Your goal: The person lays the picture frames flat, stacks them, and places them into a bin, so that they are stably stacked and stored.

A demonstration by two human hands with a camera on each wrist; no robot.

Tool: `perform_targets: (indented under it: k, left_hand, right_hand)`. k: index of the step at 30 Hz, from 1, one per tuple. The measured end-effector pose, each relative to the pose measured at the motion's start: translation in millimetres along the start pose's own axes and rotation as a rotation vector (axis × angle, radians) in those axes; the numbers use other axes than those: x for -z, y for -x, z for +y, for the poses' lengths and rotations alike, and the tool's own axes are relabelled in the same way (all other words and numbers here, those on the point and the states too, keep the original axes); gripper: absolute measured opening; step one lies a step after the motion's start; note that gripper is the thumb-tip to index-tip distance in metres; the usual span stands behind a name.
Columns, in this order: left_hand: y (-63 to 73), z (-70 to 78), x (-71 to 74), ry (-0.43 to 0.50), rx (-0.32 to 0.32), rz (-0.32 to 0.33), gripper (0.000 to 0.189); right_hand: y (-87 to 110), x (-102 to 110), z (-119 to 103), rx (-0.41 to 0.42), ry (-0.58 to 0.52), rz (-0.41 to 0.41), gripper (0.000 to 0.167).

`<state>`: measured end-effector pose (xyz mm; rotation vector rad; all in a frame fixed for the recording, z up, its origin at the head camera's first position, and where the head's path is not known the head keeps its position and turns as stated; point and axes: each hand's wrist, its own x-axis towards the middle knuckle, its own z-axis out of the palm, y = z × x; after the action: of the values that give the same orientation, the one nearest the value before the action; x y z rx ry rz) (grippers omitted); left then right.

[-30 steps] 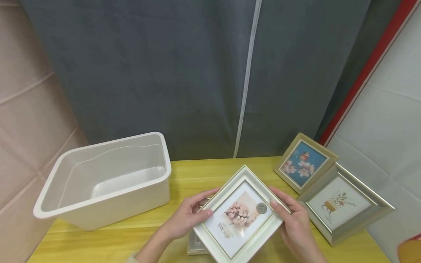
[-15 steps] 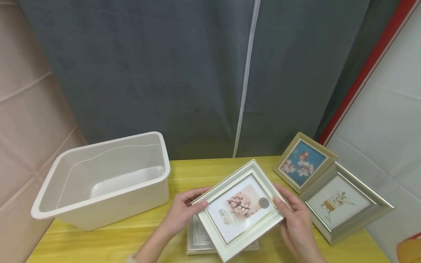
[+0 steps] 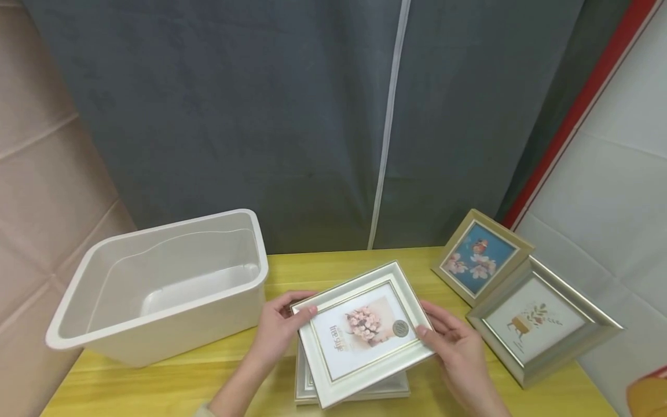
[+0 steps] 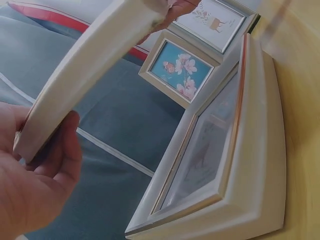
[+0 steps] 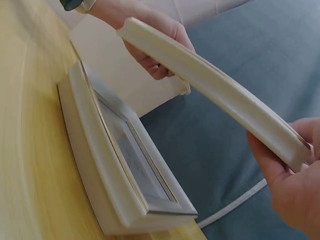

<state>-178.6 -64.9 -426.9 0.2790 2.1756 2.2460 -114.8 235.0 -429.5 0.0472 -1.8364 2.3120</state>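
Note:
A pale silver picture frame (image 3: 359,356) with a pink flower print and a round grey sticker is held up between both hands, tilted. My left hand (image 3: 276,330) pinches its left corner, thumb on the face and fingers behind. At the right edge, my right hand (image 3: 461,356) grips it the same way. Below it, another silver frame (image 3: 383,391) lies flat on the table, partly covered in the head view. Both wrist views show a gap between the held frame (image 5: 215,90) and the lying frame (image 4: 260,145).
A white plastic bin (image 3: 172,330) stands at the left on the yellow wooden table (image 3: 307,272). At the right stand a tan frame (image 3: 474,260) with a blue flower picture and a silver frame (image 3: 542,324) with a deer print. A grey curtain (image 3: 260,127) hangs behind.
Both hands have turned the held frame, so its long side lies more across the view. It has also shifted slightly left. More of the frame lying below now shows.

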Motion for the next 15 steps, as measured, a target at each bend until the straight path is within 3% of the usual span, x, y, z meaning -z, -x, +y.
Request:
perform_targets:
  k: [7,15]
  left_hand:
    - [-0.1,0.7,0.3,-0.037,-0.002,0.069,0.026]
    - [-6.6,4.0,0.9,-0.097,0.015,0.076,0.023]
  right_hand:
    - [2.4,0.6,-2.4,-0.094,0.228,0.027,0.049]
    - [3.1,4.6,4.6,-0.089,0.338,0.034,0.046]
